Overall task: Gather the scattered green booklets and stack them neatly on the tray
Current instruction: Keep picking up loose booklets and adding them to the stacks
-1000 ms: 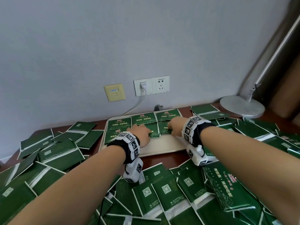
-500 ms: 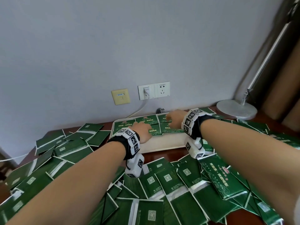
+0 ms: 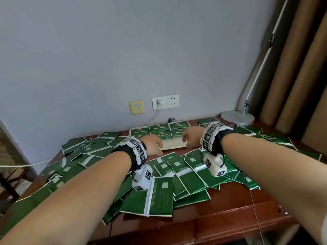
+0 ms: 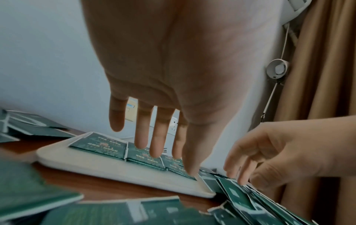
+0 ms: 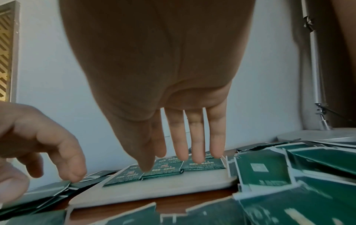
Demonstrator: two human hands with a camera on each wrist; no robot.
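Head view: white tray [image 3: 174, 144] at the far middle of the brown table [image 3: 230, 214], green booklets [image 3: 160, 129] in rows on its far half, loose booklets [image 3: 185, 175] heaped near and to both sides; left hand [image 3: 153, 144] and right hand [image 3: 192, 137] at the tray's near edge. Left wrist view: left hand [image 4: 163, 85] empty, fingers [image 4: 159, 137] straight and spread above the tray [image 4: 80, 162]. Right wrist view: right hand [image 5: 154, 73] empty, fingers [image 5: 196, 143] straight above the trayed booklets [image 5: 202, 165].

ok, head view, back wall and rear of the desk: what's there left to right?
Yellow wall plate → white socket with a plug in it → empty white socket → round lamp base → brown curtain. The tray of green booklets sits below the sockets.
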